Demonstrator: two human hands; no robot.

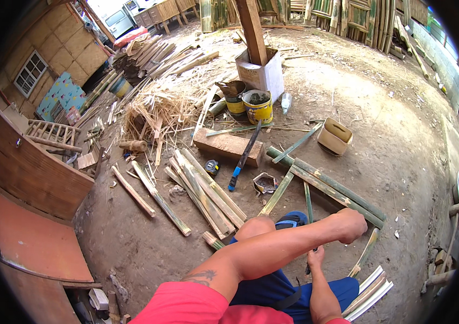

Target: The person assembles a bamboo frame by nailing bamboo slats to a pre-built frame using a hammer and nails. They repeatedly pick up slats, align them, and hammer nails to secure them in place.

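Observation:
My left forearm reaches across to the right, and my left hand [351,225] is closed in a fist beside the near end of two green bamboo poles [337,189]. What it grips, if anything, is hidden. Lower down, my right hand [316,257] is closed around a thin dark handle [309,267]; the rest of that tool cannot be made out. Split bamboo strips [279,192] lie against the poles, and another strip [366,252] is just below my left hand. A machete [244,156] with a blue and black handle leans across a wooden block [228,147].
Split bamboo lengths [208,189] lie left of my knees, near a tape measure [212,167]. A small open box [265,183] and a beige container [334,136] sit ahead. Beyond are a yellow pail [258,107], a wooden post [252,32] and bamboo shavings [156,110].

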